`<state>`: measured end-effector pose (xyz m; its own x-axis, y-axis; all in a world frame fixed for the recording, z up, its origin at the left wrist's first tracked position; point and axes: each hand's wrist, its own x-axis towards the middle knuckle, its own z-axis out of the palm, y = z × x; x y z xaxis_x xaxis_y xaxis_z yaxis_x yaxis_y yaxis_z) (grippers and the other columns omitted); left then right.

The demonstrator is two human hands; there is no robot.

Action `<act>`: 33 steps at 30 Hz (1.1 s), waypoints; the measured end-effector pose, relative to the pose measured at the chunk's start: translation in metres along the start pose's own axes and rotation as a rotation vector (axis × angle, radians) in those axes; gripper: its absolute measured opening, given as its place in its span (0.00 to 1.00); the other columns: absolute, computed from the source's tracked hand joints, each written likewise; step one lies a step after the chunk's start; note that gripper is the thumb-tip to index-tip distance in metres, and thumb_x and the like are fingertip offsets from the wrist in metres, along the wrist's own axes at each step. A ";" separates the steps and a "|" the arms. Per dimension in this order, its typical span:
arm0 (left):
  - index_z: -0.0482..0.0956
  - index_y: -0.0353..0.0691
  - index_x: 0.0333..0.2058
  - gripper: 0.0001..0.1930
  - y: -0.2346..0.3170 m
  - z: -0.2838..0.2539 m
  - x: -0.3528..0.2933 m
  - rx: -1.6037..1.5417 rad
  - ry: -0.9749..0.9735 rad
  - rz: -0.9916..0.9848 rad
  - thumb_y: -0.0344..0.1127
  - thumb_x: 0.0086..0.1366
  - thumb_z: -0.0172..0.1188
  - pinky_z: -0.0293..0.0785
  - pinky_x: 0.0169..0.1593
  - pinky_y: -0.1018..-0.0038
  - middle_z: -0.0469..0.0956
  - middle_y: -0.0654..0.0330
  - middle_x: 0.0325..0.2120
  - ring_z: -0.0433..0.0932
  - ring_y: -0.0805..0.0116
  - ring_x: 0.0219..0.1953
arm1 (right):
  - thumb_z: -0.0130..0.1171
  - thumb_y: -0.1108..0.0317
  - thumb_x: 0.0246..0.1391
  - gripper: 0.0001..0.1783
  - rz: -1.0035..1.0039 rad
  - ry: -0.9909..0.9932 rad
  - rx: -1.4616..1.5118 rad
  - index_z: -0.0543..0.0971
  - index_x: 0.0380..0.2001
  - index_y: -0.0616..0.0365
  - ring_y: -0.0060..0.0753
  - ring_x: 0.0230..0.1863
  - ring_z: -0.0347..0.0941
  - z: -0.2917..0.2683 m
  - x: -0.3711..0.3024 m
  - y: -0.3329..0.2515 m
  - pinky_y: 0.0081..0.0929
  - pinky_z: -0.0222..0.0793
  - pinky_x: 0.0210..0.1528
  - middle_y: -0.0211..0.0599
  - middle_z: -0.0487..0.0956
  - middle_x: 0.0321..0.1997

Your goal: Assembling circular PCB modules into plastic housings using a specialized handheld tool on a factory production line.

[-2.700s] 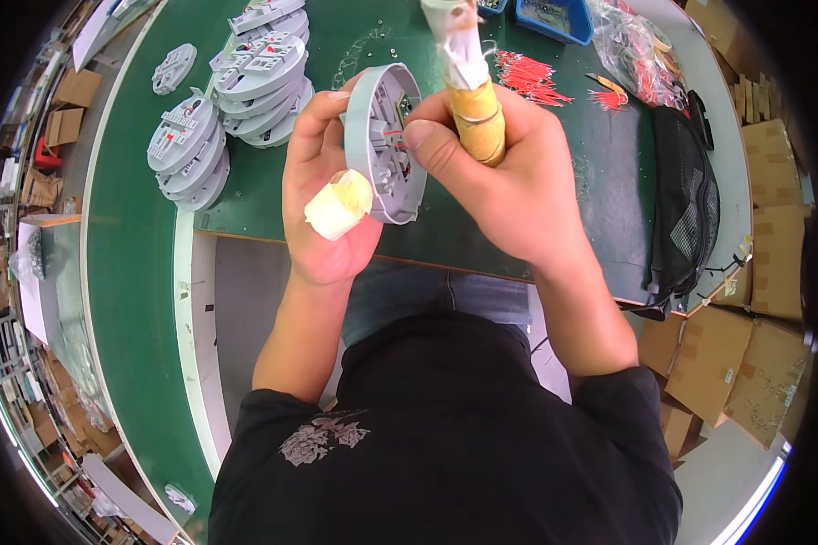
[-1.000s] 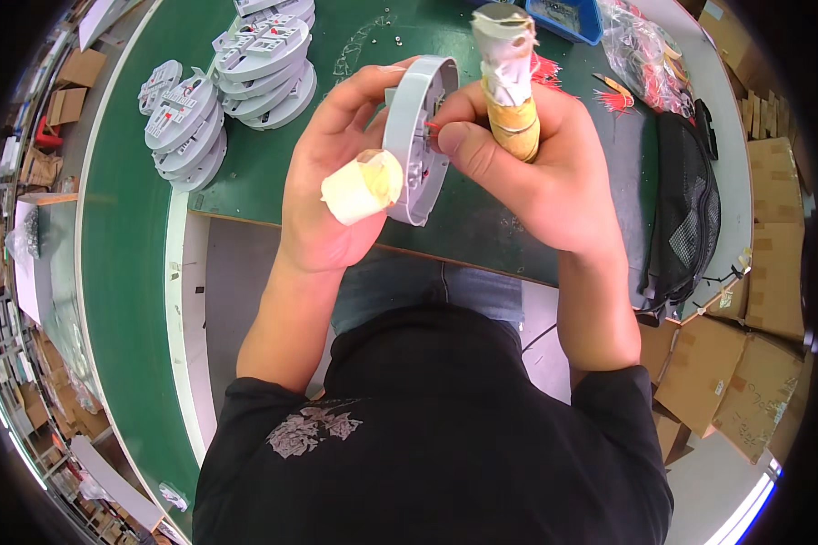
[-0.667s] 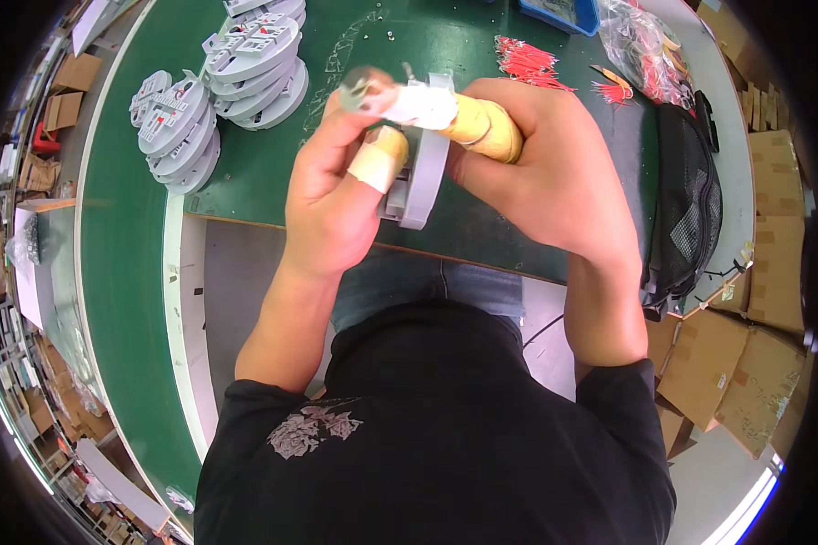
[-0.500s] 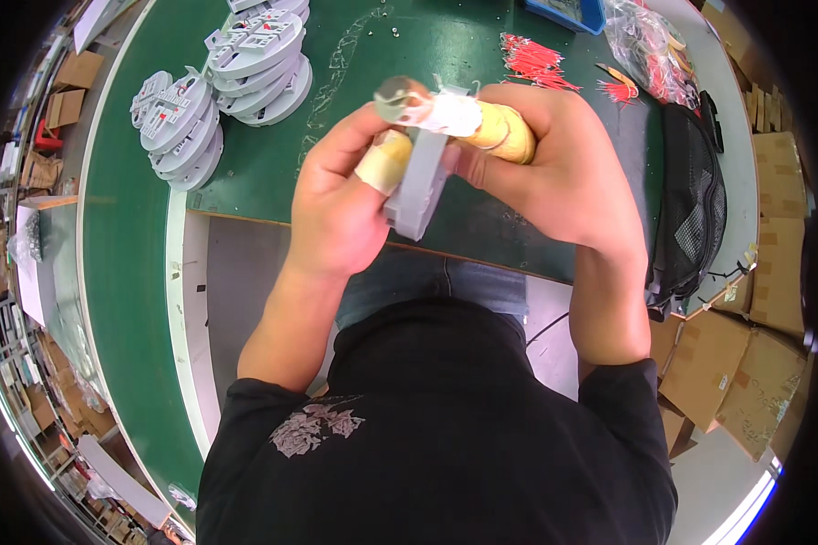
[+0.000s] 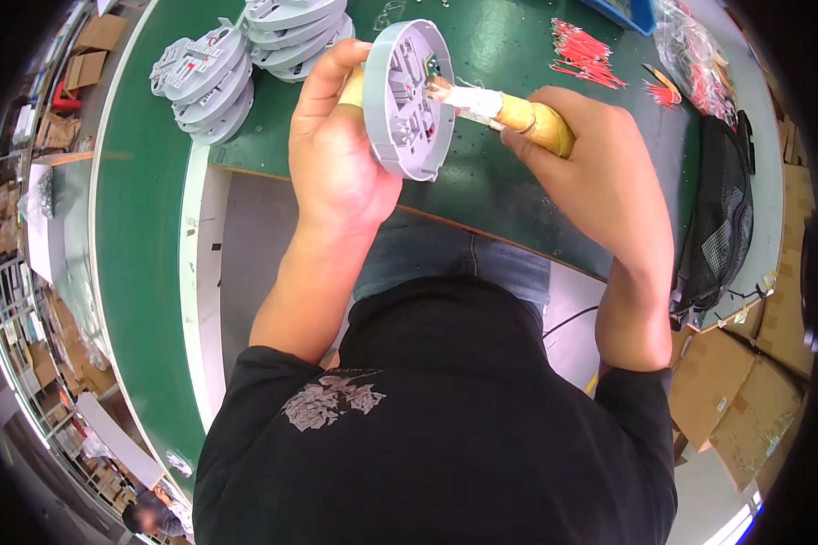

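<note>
My left hand point(image 5: 336, 173) is closed around a round grey plastic housing point(image 5: 384, 100), tilted up on its edge. The housing's inside, with moulded ribs and a small green part, faces right. My right hand point(image 5: 600, 150) is closed at the housing's right side, with yellow wrapping point(image 5: 541, 125) around its fingers. From there a frayed white wrapped length point(image 5: 477, 101) with a brownish tip reaches to the housing's inside. I cannot tell whether that is a taped finger or something held. A yellow cover also shows on a left finger, partly behind the housing.
Stacks of similar grey housings point(image 5: 211, 82) stand on the green table point(image 5: 482, 195) at the far left. Bundles of red wires point(image 5: 583, 54), a blue tray point(image 5: 632, 14) and a plastic bag point(image 5: 691, 64) lie far right. A black mesh bag point(image 5: 723, 227) sits at the right edge.
The housing has turned from nearly edge-on to show its inside, and is higher up. My right hand has moved right, away from my left. The whole view has shifted slightly.
</note>
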<state>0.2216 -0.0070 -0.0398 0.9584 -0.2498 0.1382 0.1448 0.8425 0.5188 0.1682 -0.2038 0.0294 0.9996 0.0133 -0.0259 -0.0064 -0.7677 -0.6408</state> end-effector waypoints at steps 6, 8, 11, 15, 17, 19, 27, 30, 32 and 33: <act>0.77 0.39 0.45 0.19 0.005 -0.002 -0.006 0.448 -0.006 0.299 0.16 0.62 0.42 0.79 0.48 0.65 0.78 0.50 0.42 0.81 0.57 0.42 | 0.66 0.67 0.50 0.12 -0.040 0.053 -0.166 0.80 0.35 0.62 0.52 0.25 0.74 0.005 -0.003 0.004 0.38 0.67 0.30 0.51 0.76 0.23; 0.78 0.38 0.43 0.18 0.013 -0.014 -0.003 0.793 -0.056 0.507 0.16 0.62 0.42 0.77 0.48 0.68 0.76 0.51 0.41 0.81 0.59 0.42 | 0.66 0.67 0.50 0.12 -0.042 0.055 -0.174 0.80 0.35 0.62 0.53 0.26 0.74 0.006 -0.005 0.001 0.38 0.68 0.30 0.51 0.77 0.24; 0.79 0.37 0.41 0.13 0.046 -0.031 -0.009 1.148 0.006 0.800 0.20 0.65 0.47 0.74 0.51 0.69 0.73 0.54 0.42 0.77 0.61 0.46 | 0.65 0.67 0.50 0.11 -0.043 0.067 -0.186 0.79 0.34 0.63 0.55 0.28 0.76 0.002 -0.006 0.010 0.39 0.69 0.31 0.52 0.77 0.25; 0.82 0.40 0.43 0.12 0.168 -0.069 -0.011 1.821 0.537 0.835 0.27 0.67 0.51 0.73 0.44 0.72 0.74 0.58 0.40 0.76 0.67 0.41 | 0.64 0.65 0.51 0.12 0.078 0.110 -0.216 0.79 0.35 0.62 0.56 0.31 0.77 -0.009 0.008 0.043 0.41 0.70 0.33 0.53 0.78 0.27; 0.83 0.44 0.46 0.15 0.248 -0.133 0.003 2.139 0.675 0.596 0.28 0.67 0.49 0.74 0.38 0.75 0.78 0.59 0.36 0.76 0.70 0.33 | 0.63 0.62 0.52 0.14 0.099 0.231 -0.343 0.79 0.37 0.62 0.58 0.34 0.77 -0.023 0.019 0.079 0.43 0.70 0.35 0.55 0.79 0.30; 0.84 0.48 0.46 0.16 0.348 -0.224 0.002 2.309 0.785 0.297 0.30 0.64 0.51 0.75 0.40 0.72 0.80 0.56 0.36 0.78 0.66 0.31 | 0.64 0.61 0.52 0.15 0.073 0.252 -0.390 0.79 0.37 0.62 0.58 0.39 0.77 -0.029 0.036 0.099 0.43 0.70 0.40 0.55 0.79 0.33; 0.74 0.39 0.56 0.27 0.308 -0.232 0.062 2.577 0.369 0.598 0.42 0.59 0.65 0.65 0.62 0.58 0.77 0.45 0.51 0.73 0.44 0.56 | 0.60 0.60 0.55 0.16 0.211 0.266 -0.529 0.80 0.41 0.60 0.56 0.48 0.76 -0.028 0.052 0.116 0.46 0.71 0.48 0.52 0.80 0.43; 0.68 0.40 0.60 0.34 0.286 -0.227 0.104 2.237 0.069 0.419 0.41 0.56 0.67 0.62 0.66 0.59 0.68 0.47 0.59 0.65 0.49 0.63 | 0.58 0.61 0.55 0.16 0.155 0.255 -0.632 0.79 0.39 0.64 0.58 0.46 0.76 -0.030 0.055 0.121 0.48 0.70 0.48 0.56 0.80 0.42; 0.68 0.38 0.60 0.33 0.291 -0.242 0.124 2.296 -0.110 0.221 0.37 0.56 0.67 0.62 0.65 0.63 0.72 0.48 0.55 0.67 0.50 0.62 | 0.57 0.60 0.56 0.16 0.104 0.302 -0.603 0.79 0.36 0.64 0.61 0.43 0.76 -0.023 0.059 0.114 0.48 0.69 0.44 0.60 0.79 0.35; 0.69 0.37 0.59 0.32 0.303 -0.237 0.131 2.248 -0.153 0.085 0.36 0.56 0.67 0.62 0.65 0.64 0.73 0.49 0.55 0.69 0.53 0.61 | 0.56 0.60 0.55 0.16 0.141 0.281 -0.575 0.79 0.37 0.65 0.61 0.44 0.76 -0.025 0.061 0.108 0.49 0.70 0.46 0.60 0.79 0.36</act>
<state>0.4489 0.3283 -0.0647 0.9094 -0.3698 0.1905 -0.4128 -0.8583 0.3048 0.2289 -0.3014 -0.0222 0.9602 -0.2205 0.1717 -0.1995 -0.9711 -0.1312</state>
